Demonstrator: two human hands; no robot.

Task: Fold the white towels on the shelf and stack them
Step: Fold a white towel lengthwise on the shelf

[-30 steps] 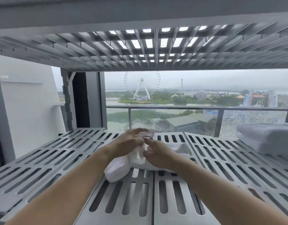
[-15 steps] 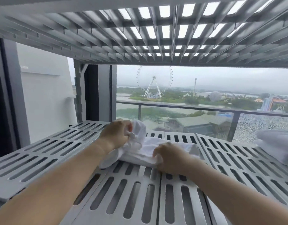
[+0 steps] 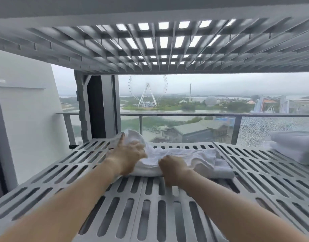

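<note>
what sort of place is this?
Probably a high-rise hotel or apartment balcony: grey slotted metal shelf, glass balustrade overlooking a distant Ferris wheel, and folded white towels stacked at right.

Bare forearms point(image 3: 71, 198), left hand point(image 3: 127, 158), right hand point(image 3: 172, 167)

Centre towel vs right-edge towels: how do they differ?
The centre towel is rumpled, half-folded, held by the left hand and right hand; the right-edge towels are folded, stacked, untouched. Centre towel lies mid-shelf; right-edge towels are cropped by the frame. Both white, on the slotted shelf.
</note>
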